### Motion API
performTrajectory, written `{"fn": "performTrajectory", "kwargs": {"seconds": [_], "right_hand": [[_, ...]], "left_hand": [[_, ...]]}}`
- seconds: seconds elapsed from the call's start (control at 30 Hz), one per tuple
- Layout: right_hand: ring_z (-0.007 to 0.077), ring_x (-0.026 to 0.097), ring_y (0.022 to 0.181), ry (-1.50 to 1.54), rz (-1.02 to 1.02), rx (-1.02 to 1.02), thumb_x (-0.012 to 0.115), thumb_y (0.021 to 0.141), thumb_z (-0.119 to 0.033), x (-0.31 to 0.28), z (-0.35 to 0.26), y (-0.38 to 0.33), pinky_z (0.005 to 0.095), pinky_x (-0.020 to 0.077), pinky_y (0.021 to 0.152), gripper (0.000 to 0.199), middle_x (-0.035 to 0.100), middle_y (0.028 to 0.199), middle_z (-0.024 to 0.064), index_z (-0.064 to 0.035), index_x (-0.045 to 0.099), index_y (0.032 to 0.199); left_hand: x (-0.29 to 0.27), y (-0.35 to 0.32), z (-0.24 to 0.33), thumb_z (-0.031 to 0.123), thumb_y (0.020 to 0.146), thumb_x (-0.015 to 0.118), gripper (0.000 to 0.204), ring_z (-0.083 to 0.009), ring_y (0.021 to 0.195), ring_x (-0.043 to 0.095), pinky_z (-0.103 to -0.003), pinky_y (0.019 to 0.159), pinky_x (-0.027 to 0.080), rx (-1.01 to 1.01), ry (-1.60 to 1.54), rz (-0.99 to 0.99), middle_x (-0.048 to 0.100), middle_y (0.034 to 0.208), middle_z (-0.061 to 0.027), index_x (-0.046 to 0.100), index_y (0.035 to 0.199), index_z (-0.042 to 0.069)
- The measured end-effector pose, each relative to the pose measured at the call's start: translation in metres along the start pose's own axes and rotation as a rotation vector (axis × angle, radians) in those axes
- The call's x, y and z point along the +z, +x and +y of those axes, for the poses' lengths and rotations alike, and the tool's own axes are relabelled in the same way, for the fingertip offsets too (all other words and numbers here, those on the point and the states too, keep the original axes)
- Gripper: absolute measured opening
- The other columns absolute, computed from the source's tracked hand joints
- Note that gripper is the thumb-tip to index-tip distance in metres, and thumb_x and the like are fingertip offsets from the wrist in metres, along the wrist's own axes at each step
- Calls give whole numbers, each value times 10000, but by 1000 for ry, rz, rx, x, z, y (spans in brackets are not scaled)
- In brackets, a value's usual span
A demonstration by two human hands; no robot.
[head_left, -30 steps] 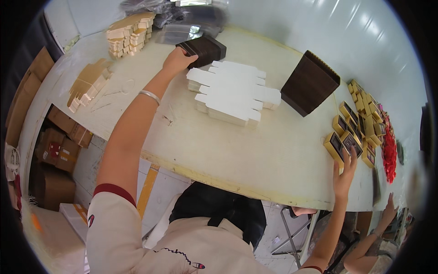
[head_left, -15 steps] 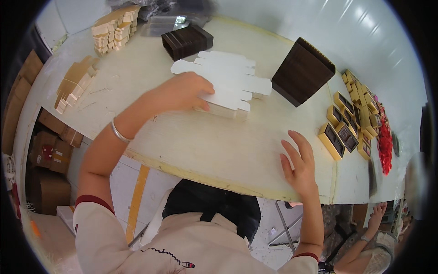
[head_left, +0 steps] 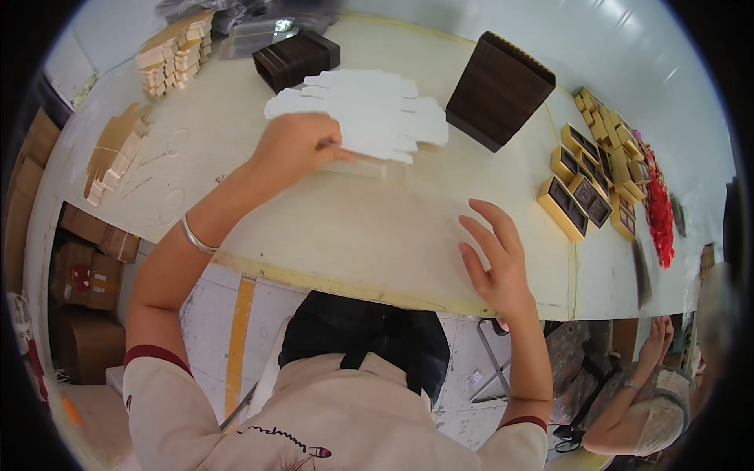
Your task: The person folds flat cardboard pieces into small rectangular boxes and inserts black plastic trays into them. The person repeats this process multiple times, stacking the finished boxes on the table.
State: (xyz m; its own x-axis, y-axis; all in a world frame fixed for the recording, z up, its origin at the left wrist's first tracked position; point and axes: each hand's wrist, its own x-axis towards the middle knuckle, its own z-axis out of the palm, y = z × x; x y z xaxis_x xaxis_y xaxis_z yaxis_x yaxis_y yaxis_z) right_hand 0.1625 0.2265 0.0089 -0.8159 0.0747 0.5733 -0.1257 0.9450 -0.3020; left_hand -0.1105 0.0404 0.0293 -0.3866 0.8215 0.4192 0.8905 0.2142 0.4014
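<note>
A stack of flat white die-cut carton blanks lies on the table in front of me. My left hand is closed at the near left edge of the stack, fingers pinching the top carton blank, which looks slightly raised and blurred. How many sheets sit between the fingers is hidden. To the right, my right hand hovers over the near part of the table with its fingers apart and nothing in them. Behind the stack lies a dark brown open-ended box; a taller dark brown box stands to its right.
Bundled tan carton blanks are piled at the far left, with another banded bundle nearer. Several gold-rimmed small boxes and red material lie on the right. Another person sits at lower right.
My left fingers have curled tighter on the top blank, and its edge has risen a little. My right hand stays spread. The whole view has shifted slightly.
</note>
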Motion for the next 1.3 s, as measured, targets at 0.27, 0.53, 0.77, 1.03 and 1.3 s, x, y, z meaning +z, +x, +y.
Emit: {"fn": "performTrajectory", "kwargs": {"seconds": [0.27,0.53,0.77,1.03,1.3], "right_hand": [[396,541,1121,9,121,34,704,774,-62,-1,-7,-9,440,467,918,414,538,1262,221,-14,591,1170],[277,602,801,-165,149,-176,635,869,-162,-22,-44,-75,403,477,710,250,636,976,183,-47,621,1090],[269,556,882,-193,182,188,749,769,-159,21,-42,-110,402,449,819,343,536,1225,146,-114,680,1102],[234,572,938,-417,-57,-59,675,761,-133,15,-45,-86,403,461,858,314,583,1034,98,-48,656,1062],[290,577,829,-120,-246,166,646,752,-35,7,-49,-59,366,461,692,223,582,923,110,-15,616,972]], "left_hand": [[-36,4,25,10,808,616,107,-263,761,658,-313,727,531,208,58,190,693,892,-120,675,897,9],[33,-105,135,118,762,734,175,-166,679,630,-264,559,508,589,-15,-15,653,792,-52,677,908,40],[60,-70,125,200,820,673,131,-252,660,559,-356,571,445,-36,-489,-381,582,747,-39,598,866,102],[71,-89,124,207,710,733,279,-228,842,551,-333,699,466,401,-90,-160,547,937,-51,606,923,78],[68,-79,119,161,760,691,147,-239,746,540,-358,664,466,308,-155,-308,540,854,-46,620,852,71]]}}
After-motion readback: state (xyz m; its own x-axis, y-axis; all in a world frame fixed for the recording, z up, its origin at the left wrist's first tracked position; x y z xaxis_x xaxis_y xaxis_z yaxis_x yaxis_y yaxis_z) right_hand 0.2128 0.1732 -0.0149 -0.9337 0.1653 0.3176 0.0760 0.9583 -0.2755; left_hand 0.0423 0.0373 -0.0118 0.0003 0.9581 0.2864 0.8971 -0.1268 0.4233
